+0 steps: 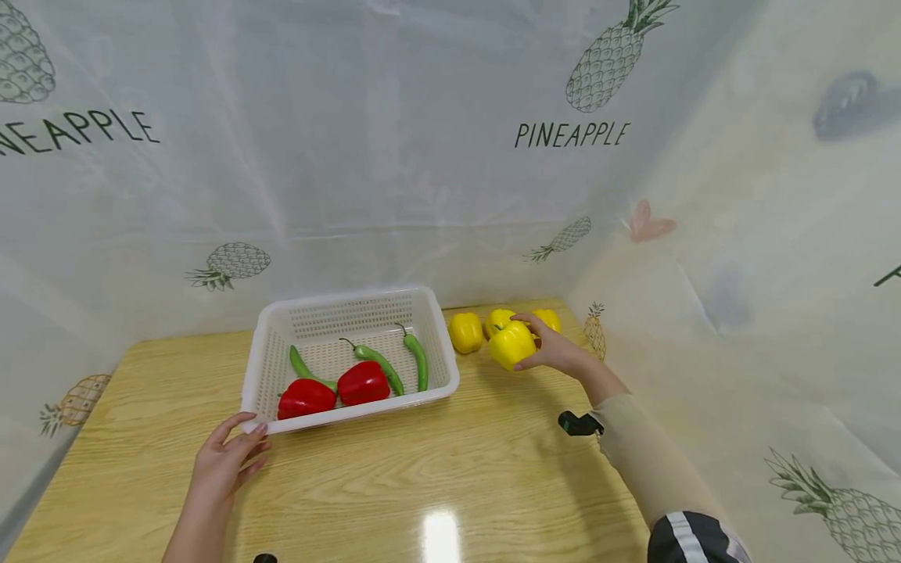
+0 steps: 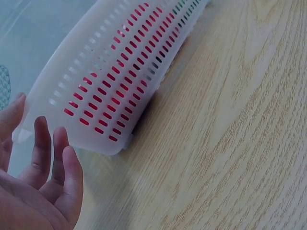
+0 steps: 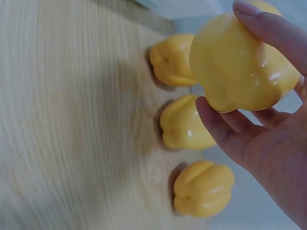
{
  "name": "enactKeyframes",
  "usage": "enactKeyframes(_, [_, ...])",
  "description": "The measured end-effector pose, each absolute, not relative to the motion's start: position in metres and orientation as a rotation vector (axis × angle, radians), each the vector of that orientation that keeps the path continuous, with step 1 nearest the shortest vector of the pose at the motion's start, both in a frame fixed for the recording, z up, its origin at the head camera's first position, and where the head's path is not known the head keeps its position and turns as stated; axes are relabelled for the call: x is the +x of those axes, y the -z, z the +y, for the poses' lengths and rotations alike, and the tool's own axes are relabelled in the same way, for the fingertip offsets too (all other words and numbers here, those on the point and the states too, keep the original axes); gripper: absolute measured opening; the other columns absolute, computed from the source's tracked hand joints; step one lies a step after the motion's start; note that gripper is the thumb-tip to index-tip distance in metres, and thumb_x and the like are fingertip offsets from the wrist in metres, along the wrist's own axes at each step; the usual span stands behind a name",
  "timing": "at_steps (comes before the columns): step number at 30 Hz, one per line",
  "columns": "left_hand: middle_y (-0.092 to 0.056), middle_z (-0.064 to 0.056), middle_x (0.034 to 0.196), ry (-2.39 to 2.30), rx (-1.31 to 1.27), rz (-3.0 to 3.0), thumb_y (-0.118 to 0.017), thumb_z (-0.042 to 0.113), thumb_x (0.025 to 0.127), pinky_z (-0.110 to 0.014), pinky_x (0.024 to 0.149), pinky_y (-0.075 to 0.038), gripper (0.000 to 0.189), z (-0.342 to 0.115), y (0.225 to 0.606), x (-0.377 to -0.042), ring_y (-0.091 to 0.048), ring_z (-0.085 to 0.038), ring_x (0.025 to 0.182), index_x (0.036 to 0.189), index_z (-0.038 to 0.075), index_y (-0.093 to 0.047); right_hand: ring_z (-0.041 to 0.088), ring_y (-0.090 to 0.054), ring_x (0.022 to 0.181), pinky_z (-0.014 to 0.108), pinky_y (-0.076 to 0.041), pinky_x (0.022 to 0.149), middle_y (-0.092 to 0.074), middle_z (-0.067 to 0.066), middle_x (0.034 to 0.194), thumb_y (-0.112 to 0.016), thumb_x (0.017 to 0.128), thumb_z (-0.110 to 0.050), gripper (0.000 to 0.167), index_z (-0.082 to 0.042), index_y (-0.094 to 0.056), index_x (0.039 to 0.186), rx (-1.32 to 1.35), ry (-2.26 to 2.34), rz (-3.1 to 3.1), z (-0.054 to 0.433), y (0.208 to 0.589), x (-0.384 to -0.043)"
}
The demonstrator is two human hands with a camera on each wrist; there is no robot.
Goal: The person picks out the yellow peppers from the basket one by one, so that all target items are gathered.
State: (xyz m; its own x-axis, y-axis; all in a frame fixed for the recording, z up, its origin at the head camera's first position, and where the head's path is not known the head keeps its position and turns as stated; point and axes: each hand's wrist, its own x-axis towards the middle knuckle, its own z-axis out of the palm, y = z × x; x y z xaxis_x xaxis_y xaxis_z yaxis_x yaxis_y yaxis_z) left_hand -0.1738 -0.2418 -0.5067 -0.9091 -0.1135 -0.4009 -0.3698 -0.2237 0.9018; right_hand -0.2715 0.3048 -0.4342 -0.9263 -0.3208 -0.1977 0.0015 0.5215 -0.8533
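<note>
My right hand (image 1: pixel 556 349) holds a yellow bell pepper (image 1: pixel 511 346) above the table, thumb on one side and fingers on the other. Behind it, more yellow bell peppers (image 3: pixel 204 188) sit in a row on the wood, partly covered by the hand in the head view. At the near left corner of a white plastic basket (image 1: pixel 445 367), my left hand (image 1: pixel 224 461) grips the rim between thumb and fingers. Inside the basket lie two red bell peppers (image 1: pixel 363 383) and several green chili peppers (image 1: pixel 417 361). Through the slotted wall (image 2: pixel 103 96) red shows in the left wrist view.
A light wooden table (image 1: pixel 422 469) carries everything. Behind it and to the right hangs a pale curtain (image 1: pixel 394 156) with pineapple prints, close to the table's back edge. A small black object (image 1: pixel 265 558) shows at the bottom of the head view.
</note>
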Motion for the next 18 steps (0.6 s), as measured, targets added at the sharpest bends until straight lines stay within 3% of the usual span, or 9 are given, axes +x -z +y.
enactKeyframes(18, [-0.07,0.008,0.078,-2.259,-0.594,1.84,-0.071,0.022,0.091,-0.025,0.067,-0.057,0.026,-0.24,0.505,-0.173,-0.068,-0.008,0.074,0.111,0.033,-0.058,0.047,-0.04,0.126,0.055,-0.041,0.099,-0.021,0.027,0.15,-0.077,0.084,-0.011,0.091,-0.017,-0.017,0.152,-0.148,1.436,2.413,0.345,0.459,-0.256])
